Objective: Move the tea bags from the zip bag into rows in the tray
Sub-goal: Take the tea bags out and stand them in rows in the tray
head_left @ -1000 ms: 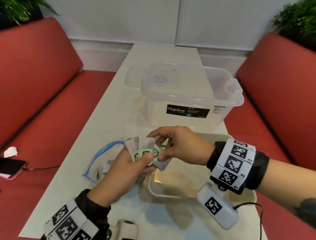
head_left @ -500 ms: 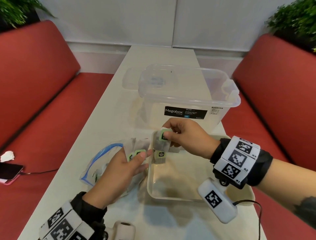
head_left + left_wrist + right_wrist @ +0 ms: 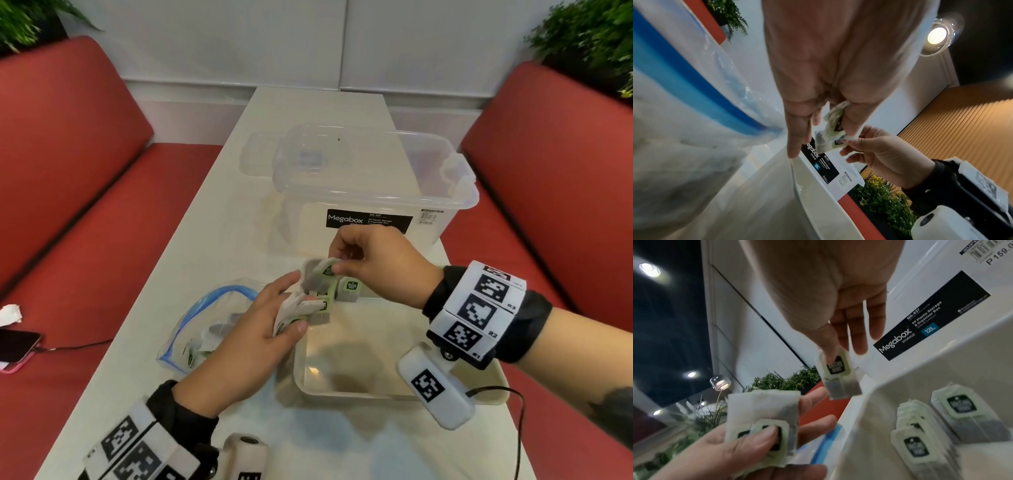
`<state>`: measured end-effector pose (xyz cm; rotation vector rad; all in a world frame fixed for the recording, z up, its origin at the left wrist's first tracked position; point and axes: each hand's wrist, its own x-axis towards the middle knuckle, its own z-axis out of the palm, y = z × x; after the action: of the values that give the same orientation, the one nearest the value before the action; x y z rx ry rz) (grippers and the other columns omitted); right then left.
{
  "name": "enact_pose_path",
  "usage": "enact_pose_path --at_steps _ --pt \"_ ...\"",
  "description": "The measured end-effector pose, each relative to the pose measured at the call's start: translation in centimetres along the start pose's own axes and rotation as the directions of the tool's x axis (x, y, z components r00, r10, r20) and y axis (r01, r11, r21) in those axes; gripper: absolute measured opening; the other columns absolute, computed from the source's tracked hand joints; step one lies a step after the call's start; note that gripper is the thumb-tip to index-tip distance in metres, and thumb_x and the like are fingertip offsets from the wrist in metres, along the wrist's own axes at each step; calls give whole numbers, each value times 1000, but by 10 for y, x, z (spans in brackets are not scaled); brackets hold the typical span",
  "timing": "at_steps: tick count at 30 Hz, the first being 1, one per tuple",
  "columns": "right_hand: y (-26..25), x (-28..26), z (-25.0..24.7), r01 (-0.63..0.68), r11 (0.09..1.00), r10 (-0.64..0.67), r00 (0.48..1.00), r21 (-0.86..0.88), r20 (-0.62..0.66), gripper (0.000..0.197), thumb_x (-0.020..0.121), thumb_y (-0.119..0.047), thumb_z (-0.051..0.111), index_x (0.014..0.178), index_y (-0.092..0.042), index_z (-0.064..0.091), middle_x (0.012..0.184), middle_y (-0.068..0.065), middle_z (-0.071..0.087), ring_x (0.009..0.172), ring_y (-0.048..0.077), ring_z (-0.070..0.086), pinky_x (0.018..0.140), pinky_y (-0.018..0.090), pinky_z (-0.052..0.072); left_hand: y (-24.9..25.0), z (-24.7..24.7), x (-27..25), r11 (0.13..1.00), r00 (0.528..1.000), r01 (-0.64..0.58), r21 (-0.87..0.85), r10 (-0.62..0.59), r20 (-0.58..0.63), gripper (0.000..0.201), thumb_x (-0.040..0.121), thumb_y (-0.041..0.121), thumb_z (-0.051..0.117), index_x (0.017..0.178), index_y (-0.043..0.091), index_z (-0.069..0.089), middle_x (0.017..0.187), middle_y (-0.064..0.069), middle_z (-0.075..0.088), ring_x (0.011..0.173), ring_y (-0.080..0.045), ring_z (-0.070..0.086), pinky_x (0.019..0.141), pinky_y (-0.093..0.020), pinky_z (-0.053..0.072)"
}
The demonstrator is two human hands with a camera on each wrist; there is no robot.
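My left hand (image 3: pixel 291 305) grips a bunch of tea bags (image 3: pixel 294 307) at the tray's far left corner, thumb on top; the bunch (image 3: pixel 762 423) also shows in the right wrist view. My right hand (image 3: pixel 337 267) pinches one tea bag (image 3: pixel 322 270) by its green tag, just above that bunch. The same bag (image 3: pixel 836 369) hangs over the rim of the pale tray (image 3: pixel 900 381). Tea bags (image 3: pixel 962 410) stand in the tray's (image 3: pixel 342 397) far left corner. The zip bag (image 3: pixel 205 325) with a blue seal lies left of the tray, with more tea bags in it.
A clear Megabox storage box (image 3: pixel 370 192) stands just behind the tray, its lid (image 3: pixel 260 157) behind it. Red benches (image 3: pixel 85 205) run along both sides of the narrow white table (image 3: pixel 219 212). A phone (image 3: pixel 17 346) on a cable lies on the left bench.
My right hand pulled one tea bag out of the left hand's bunch and carried it to the tray's far left corner. My left hand has shifted right, up to the tray.
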<state>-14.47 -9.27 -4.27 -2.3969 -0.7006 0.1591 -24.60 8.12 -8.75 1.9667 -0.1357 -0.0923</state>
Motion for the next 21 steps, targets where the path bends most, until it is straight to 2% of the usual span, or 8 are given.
enact_pose_path --at_steps 2,5,7,10,11,14,17,21 --pt "1 0 -2 5 997 -5 1000 -72 -6 15 80 -20 71 76 -28 58 75 -11 61 66 -1 52 66 19 42 -1 -1 -1 1000 1000 -4 16 4 9 48 92 18 55 103 62 37 142 19 35 115 26 29 84 8 28" --pt "2 0 -5 -29 994 33 999 -101 42 14 78 -22 73 77 -28 61 76 -8 65 70 6 56 71 24 45 -2 -1 -2 1000 1000 -3 -6 3 21 49 91 19 55 108 61 36 143 18 36 116 27 28 85 7 29" --pt "3 1 -6 -29 989 38 998 -148 56 10 77 -22 74 76 -26 65 79 -7 67 70 9 56 72 28 46 -4 -1 -4 999 999 9 -38 -8 34 51 91 19 56 119 57 35 138 21 41 117 25 33 93 0 32" --pt "11 6 -9 -56 970 76 994 -235 77 8 74 -22 76 79 -24 70 72 -8 64 72 12 58 70 29 46 -7 1 -8 996 997 56 -74 -53 49 50 89 28 59 130 49 38 129 24 50 118 12 43 103 -19 38" --pt "15 8 -9 -69 960 96 991 -270 89 9 73 -22 77 79 -23 71 67 -10 61 71 11 57 69 28 46 -8 1 -10 995 997 68 -74 -64 52 49 85 34 60 129 48 41 128 23 52 119 9 45 103 -22 38" --pt "26 15 -5 -87 918 148 980 -387 130 11 72 -21 78 81 -23 71 66 -14 57 72 11 55 67 26 44 -10 3 -17 994 995 84 -75 -80 58 43 76 38 57 119 44 50 120 20 57 112 7 51 94 -18 40" --pt "35 22 6 -60 848 172 971 -527 167 9 78 -18 71 84 -24 71 76 -10 64 76 13 54 63 23 36 -12 4 -23 992 993 102 -72 -98 66 34 78 39 58 112 37 54 110 14 59 103 3 55 86 -19 42" --pt "45 29 20 -33 791 205 955 -610 214 13 81 -13 63 86 -24 70 78 -7 64 75 15 53 61 22 32 -13 5 -29 992 989 103 -70 -95 114 28 81 37 56 109 37 58 104 17 61 101 2 56 88 -18 46"
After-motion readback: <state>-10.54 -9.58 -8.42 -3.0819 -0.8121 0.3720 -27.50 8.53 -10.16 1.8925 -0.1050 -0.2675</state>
